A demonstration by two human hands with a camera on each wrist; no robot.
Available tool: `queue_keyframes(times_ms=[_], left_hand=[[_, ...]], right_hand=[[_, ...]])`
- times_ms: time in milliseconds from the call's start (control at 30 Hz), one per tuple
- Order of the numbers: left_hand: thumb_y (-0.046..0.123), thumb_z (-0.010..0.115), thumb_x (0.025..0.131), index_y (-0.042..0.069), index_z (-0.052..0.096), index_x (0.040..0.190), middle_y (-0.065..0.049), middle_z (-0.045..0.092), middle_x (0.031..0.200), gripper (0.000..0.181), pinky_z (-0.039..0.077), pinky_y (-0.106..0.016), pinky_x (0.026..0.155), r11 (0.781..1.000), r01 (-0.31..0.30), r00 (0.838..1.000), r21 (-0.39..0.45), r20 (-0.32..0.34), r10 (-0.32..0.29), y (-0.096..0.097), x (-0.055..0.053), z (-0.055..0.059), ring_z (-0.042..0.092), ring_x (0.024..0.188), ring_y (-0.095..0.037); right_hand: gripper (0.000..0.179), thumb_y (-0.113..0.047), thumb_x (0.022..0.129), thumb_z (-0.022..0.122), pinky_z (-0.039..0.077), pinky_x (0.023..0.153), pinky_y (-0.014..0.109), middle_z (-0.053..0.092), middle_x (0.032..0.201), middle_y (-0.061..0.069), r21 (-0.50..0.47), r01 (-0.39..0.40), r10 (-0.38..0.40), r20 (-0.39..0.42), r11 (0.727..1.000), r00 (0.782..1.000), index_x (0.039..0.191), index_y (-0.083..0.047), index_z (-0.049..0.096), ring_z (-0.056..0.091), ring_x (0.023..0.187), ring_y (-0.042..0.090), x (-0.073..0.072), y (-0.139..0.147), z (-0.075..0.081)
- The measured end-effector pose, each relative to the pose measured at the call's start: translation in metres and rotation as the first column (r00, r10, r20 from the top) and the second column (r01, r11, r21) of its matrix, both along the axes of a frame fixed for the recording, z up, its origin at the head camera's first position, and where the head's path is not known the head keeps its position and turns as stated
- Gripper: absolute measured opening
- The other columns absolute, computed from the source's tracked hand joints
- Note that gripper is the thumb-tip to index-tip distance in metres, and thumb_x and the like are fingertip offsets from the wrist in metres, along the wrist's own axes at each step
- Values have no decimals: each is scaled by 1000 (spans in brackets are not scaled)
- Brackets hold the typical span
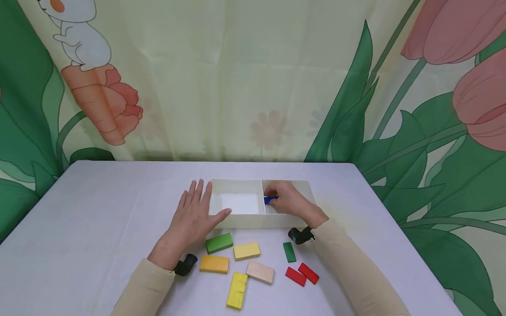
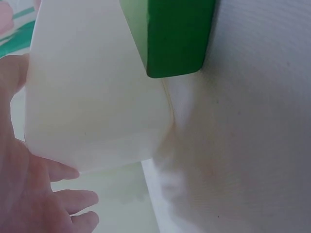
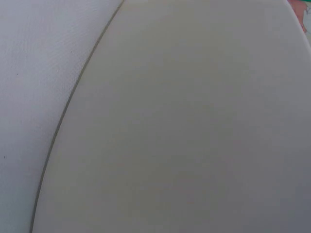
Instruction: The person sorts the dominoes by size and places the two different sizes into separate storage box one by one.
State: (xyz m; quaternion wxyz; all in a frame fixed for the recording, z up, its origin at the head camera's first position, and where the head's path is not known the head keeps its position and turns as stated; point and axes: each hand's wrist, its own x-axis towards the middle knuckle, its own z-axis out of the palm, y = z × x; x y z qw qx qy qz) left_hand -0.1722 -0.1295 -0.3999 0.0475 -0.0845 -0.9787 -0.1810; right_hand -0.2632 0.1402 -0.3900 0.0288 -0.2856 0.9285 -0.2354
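A white two-compartment box (image 1: 237, 221) stands on the table. Inside its right compartment my right hand (image 1: 291, 201) pinches a blue block (image 1: 270, 199), close to the divider. Box walls hide that hand in the right wrist view, where only the white outer side (image 3: 184, 121) shows. My left hand (image 1: 192, 215) lies with fingers spread at the box's left end, the thumb along the front rim. In the left wrist view its fingers (image 2: 73, 200) reach past the box's corner. A green block (image 1: 219, 243) lies just in front of the box, below the left thumb.
In front of the box lie a pale yellow block (image 1: 247, 251), an orange-yellow block (image 1: 214, 264), a bright yellow block (image 1: 237, 290) and a beige block (image 1: 260, 272). Farther right are a small dark green block (image 1: 289, 252) and two red blocks (image 1: 295, 276). A printed curtain (image 1: 237, 87) hangs behind.
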Motion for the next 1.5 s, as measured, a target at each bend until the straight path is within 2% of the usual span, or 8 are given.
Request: queue_keyframes(times_ms=[167,300,533,667,933,1133,1300,1500], left_hand=[[66,51,93,1,19,157,-26,15,163,97,13,-60,123,1000,-1,1000,-2,3,1,1,0,3,9,153,-44],[66,51,93,1,19,157,-26,15,163,97,12,-60,123,1000,-6,1000,3,9,6,0,0,4,8,153,-44],[67,51,92,1,19,157,-26,15,163,98,12,-60,123,1000,4,1000,0,4,-4,2,-2,2,8,153,-43],[67,51,92,2,18,157,-26,15,163,98,12,-60,123,1000,1,1000,0,12,-1,2,-2,1,8,153,-43],[67,51,92,2,19,157,-25,15,163,98,13,-59,123,1000,7,1000,-2,6,-7,4,0,-1,8,153,-43],[66,51,93,1,18,157,-25,14,164,97,12,-60,123,1000,6,1000,4,10,-6,4,0,1,7,153,-43],[65,50,93,1,18,157,-26,15,163,96,12,-59,123,1000,3,1000,-7,1,-3,1,1,3,8,153,-43],[65,51,93,0,18,157,-27,14,163,96,11,-60,123,1000,3,1000,-1,5,-3,0,1,3,6,153,-44]], right_hand=[[21,11,78,66,55,76,34,72,88,8,65,-28,32,-57,997,998,93,-1,73,62,79,18,-2,-6,2],[23,10,79,69,53,73,31,72,88,6,103,-45,53,-77,994,996,95,-5,73,59,77,16,-4,-11,2],[25,9,80,70,52,73,30,71,90,4,115,11,-5,-50,993,999,99,-7,72,57,78,15,-1,-12,5],[23,10,80,68,52,74,32,72,89,5,110,6,0,-60,994,998,96,-7,72,59,79,15,1,-10,3],[17,-2,91,63,57,86,37,72,101,5,41,86,-87,17,995,996,105,-7,73,65,96,19,9,2,10],[21,-8,93,65,58,88,42,71,109,11,-44,126,-127,-23,991,992,112,-2,71,65,102,26,26,17,26],[22,-9,92,67,58,86,44,71,111,11,-122,113,-122,-72,986,990,114,-2,70,65,104,30,43,29,33],[22,-10,92,68,59,84,39,70,112,8,-190,118,-133,-68,975,989,114,-6,70,67,100,23,59,41,35]])
